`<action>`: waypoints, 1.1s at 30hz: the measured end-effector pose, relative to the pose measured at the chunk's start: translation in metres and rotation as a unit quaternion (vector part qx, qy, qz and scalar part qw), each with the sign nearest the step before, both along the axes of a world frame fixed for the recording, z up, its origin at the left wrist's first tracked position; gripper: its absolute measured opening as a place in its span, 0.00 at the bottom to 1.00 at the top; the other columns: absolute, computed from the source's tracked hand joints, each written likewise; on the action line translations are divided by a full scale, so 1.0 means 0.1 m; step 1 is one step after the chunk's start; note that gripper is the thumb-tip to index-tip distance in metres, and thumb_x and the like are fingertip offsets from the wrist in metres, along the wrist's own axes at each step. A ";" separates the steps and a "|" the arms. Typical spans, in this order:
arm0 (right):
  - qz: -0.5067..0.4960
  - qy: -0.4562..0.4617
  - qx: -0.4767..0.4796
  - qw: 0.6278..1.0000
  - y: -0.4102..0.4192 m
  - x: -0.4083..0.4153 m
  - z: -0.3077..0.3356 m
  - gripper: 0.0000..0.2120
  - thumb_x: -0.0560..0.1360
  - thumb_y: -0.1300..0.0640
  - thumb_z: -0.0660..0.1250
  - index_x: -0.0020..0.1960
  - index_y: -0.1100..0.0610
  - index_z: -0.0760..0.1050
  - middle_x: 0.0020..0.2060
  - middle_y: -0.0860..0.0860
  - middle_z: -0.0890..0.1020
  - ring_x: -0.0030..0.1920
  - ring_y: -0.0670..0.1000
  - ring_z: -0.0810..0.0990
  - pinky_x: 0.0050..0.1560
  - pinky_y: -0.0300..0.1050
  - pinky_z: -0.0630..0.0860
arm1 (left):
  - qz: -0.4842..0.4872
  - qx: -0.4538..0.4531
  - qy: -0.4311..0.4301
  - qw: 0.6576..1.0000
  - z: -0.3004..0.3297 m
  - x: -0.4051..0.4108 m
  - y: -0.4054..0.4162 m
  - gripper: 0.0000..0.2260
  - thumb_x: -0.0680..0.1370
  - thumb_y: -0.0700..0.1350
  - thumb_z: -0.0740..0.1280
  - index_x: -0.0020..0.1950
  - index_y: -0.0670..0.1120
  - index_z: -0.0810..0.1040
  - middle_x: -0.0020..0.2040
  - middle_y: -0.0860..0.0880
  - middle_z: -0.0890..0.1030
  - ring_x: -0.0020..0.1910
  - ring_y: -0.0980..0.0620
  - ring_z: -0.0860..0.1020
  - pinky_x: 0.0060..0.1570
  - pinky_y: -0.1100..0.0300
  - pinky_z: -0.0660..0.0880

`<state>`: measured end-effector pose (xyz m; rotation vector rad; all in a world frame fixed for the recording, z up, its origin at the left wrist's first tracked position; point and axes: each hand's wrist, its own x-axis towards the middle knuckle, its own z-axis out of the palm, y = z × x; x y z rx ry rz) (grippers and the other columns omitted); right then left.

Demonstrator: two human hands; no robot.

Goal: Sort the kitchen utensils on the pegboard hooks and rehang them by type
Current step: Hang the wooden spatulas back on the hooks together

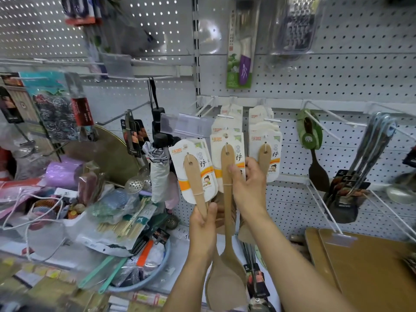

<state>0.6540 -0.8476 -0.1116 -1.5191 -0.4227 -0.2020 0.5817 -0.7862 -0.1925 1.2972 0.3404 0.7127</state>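
My left hand (203, 224) grips the handle of a carded wooden spatula (194, 176) held up in front of the pegboard (337, 86). My right hand (247, 183) pinches a second wooden spatula (227, 199) and its white card, which hangs with a stack of like cards on a hook. More carded wooden spatulas (264, 154) hang on the hook just right of it. A dark spatula on a green card (311, 140) hangs further right. Several steel ladles (369, 154) hang at the far right.
White wire hooks (324, 122) stick out from the pegboard. A folded umbrella (158, 167) and skimmers (135, 183) hang left. Cluttered bags, skewers and a blue basin (144, 282) fill the lower left shelf. Wooden cutting boards (360, 266) lie lower right. A packaged knife (242, 52) hangs above.
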 end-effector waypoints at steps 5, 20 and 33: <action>-0.006 0.003 0.003 1.000 0.07 0.10 0.10 0.08 0.77 0.58 0.65 0.42 0.60 0.70 0.35 0.57 0.77 0.35 0.49 0.73 0.37 0.40 0.69 | 0.026 0.002 0.032 0.999 -0.04 -0.02 0.11 0.08 0.81 0.43 0.63 0.48 0.38 0.73 0.34 0.44 0.75 0.32 0.51 0.74 0.32 0.61 0.73; -0.064 0.030 -0.052 0.996 0.16 0.22 0.02 0.07 0.78 0.56 0.64 0.56 0.52 0.70 0.46 0.45 0.77 0.47 0.47 0.77 0.46 0.40 0.73 | -0.008 -0.013 0.063 0.998 0.02 -0.10 0.16 0.25 0.77 0.64 0.53 0.40 0.44 0.73 0.28 0.52 0.64 0.26 0.55 0.58 0.27 0.60 0.53; 0.034 0.064 -0.005 0.997 -0.10 -0.24 -0.28 0.10 0.69 0.53 0.75 0.47 0.51 0.75 0.41 0.46 0.84 0.43 0.47 0.83 0.48 0.55 0.81 | -0.027 0.012 0.042 0.999 -0.02 -0.09 -0.20 0.20 0.84 0.54 0.54 0.34 0.53 0.72 0.28 0.53 0.70 0.27 0.55 0.64 0.26 0.62 0.60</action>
